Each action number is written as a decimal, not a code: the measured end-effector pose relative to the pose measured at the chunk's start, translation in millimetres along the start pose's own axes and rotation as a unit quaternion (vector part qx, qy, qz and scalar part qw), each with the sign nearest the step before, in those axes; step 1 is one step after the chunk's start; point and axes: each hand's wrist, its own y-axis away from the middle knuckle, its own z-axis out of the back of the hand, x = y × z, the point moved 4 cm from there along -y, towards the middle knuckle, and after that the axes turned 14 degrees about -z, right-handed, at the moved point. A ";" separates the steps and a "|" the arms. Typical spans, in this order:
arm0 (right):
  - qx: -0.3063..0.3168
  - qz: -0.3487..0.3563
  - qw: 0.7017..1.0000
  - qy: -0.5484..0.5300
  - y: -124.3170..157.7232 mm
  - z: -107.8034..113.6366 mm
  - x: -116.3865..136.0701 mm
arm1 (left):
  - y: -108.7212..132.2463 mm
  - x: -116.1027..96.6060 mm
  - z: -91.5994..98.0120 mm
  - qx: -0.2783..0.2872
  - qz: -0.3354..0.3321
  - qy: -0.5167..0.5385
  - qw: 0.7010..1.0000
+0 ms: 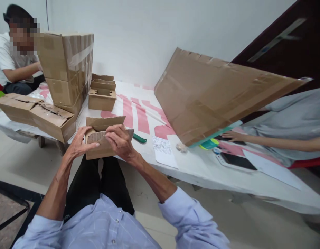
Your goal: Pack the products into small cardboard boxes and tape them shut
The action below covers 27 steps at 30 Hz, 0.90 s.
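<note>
A small open cardboard box (97, 153) sits at the table's front edge, right before me. My left hand (79, 144) grips its left side, thumb lying across the front and fingers behind. With fingers pinched together, my right hand (120, 141) holds a cardboard flap (96, 137) at the box's near side; ridged corrugation shows along it. Whether this flap is joined to the box I cannot tell. The box's back flap (105, 121) stands up. Just right of my right hand lies a green-handled tool (139, 139), its other end hidden behind the hand and cardboard.
Open boxes (102, 98) stand behind mine. Taped cartons (68, 65) are stacked at the left, with two closed boxes (52, 117) before them. A large cardboard sheet (214, 93) leans at the right. Nearby are a paper (164, 152), a phone (237, 161) and two people.
</note>
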 end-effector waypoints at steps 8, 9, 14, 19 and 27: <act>-0.005 -0.015 0.999 -0.052 15.6 -17.7 -7.3 | -5.4 0.2 -6.0 -0.034 0.016 0.007 0.999; -0.011 -0.024 0.997 -0.073 17.7 -17.7 -7.9 | -5.9 1.3 -6.7 -0.037 0.018 0.004 0.999; -0.021 -0.091 0.984 -0.155 26.2 -11.9 -6.4 | -9.8 4.5 -6.9 -0.041 0.034 -0.013 0.998; -0.040 -0.133 0.965 -0.223 29.4 -0.5 3.6 | -14.1 3.4 -5.3 -0.044 0.052 -0.012 0.998; -0.039 -0.276 0.892 -0.357 35.3 26.4 3.7 | -19.9 5.0 -0.4 -0.044 0.062 -0.024 0.997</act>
